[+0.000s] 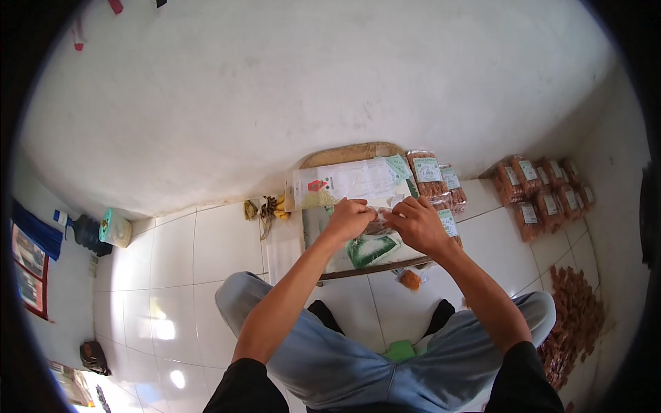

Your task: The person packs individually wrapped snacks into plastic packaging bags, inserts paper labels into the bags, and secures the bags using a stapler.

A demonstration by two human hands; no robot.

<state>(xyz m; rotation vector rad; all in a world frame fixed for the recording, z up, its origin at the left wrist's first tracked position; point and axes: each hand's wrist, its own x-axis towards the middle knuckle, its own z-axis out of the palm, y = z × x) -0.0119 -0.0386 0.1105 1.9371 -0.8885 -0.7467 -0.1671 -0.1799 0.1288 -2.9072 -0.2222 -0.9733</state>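
Observation:
My left hand (pixel 351 217) and my right hand (pixel 417 221) meet over a low table (pixel 330 272) with a wooden rim. Between them is a clear plastic bag (pixel 377 226) with something brown in it, and the fingers of both hands are closed on its top. The fingertips are small here, and the bag's lower part is partly hidden. Behind my left hand lie flat clear plastic bags (pixel 354 177) with a red print. A green and white packet (pixel 372 250) is just below the hands. Labelled packs of brown pieces (pixel 427 169) stand to the right of my right hand.
More labelled packs (pixel 544 184) are stacked on the floor by the right wall, with a heap of loose brown pieces (pixel 573 313) nearer me. Bananas (pixel 279 206) lie left of the table. An orange-filled bag (pixel 411 279) is under its front edge. A bucket (pixel 117 228) stands far left.

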